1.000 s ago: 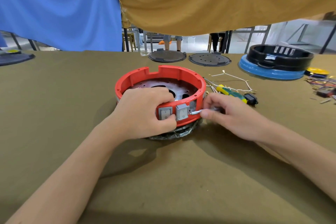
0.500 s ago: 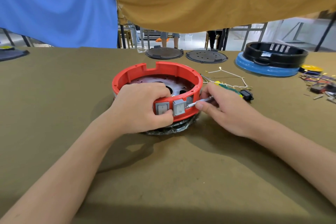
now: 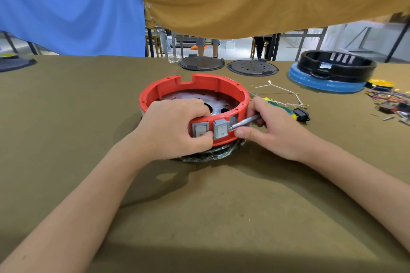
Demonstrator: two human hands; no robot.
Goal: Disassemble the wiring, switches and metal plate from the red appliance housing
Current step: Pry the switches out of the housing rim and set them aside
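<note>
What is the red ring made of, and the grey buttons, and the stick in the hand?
The red housing looks like moulded plastic: matte, even colour, with cut notches in its rim. The two grey switches also look like plastic, dull with printed marks. The tool shaft held by the right hand is probably steel, since it is silvery and catches the light.

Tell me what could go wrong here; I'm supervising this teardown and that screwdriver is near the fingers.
The screwdriver tip is wedged beside the right grey switch, and the left hand has its thumb just below the switches; a slip could jab it. Prying sideways might crack the switch or the red housing. The housing sits on a crinkled black base and may rock.
</note>
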